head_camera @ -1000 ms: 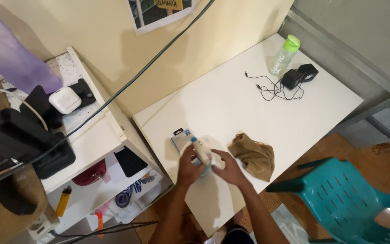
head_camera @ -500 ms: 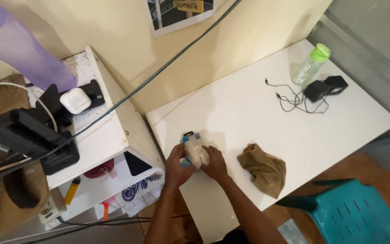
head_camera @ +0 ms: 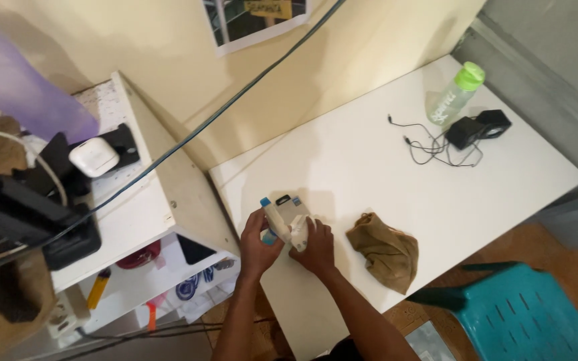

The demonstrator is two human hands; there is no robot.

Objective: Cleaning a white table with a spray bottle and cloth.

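Note:
Both my hands meet over the near left part of the white table [head_camera: 382, 180]. My left hand [head_camera: 257, 242] grips a small white and blue tube-shaped item [head_camera: 272, 215] that points up and away from me. My right hand [head_camera: 314, 246] is closed on a small white piece [head_camera: 300, 231] pressed against it. Just behind the hands lies a flat grey and blue card package [head_camera: 292, 204], partly hidden. A crumpled brown cloth [head_camera: 384, 249] lies to the right of my right hand.
At the far right of the table stand a clear bottle with a green cap [head_camera: 453, 95], a small black device [head_camera: 479, 128] and thin black wires [head_camera: 429, 147]. A white shelf unit [head_camera: 128, 207] with a white case [head_camera: 94, 157] is on the left. A teal plastic chair [head_camera: 523, 314] is near right.
The view has shifted a little. My hands stay together on the white and blue item, which has tilted and sits slightly further left; the right hand has closed more around the white piece.

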